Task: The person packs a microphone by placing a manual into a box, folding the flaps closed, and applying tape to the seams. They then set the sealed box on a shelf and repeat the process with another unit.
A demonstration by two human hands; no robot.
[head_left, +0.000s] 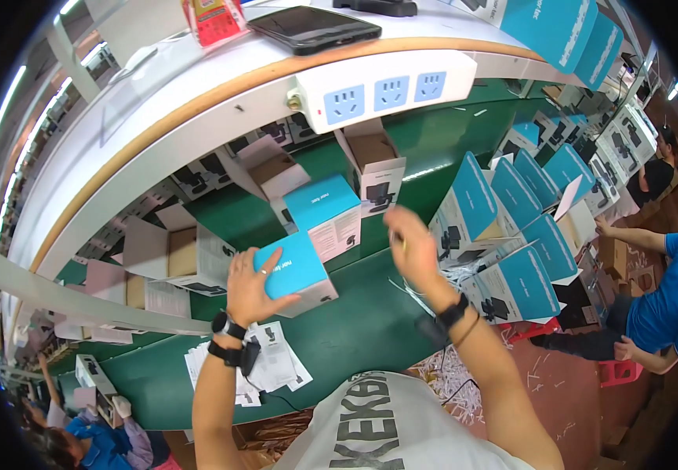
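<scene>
My left hand lies flat on the top of a small closed box with a blue lid and white sides, fingers spread over it, on a green conveyor belt. My right hand is raised just to the right of that box, fingers loosely curled, touching nothing I can make out. Just beyond my left hand stands a second blue and white box, touching the first. Below my left wrist lie printed paper leaflets. To the right of my right hand, open boxes with raised blue flaps crowd together. Above both hands, a white power strip hangs on a shelf edge.
</scene>
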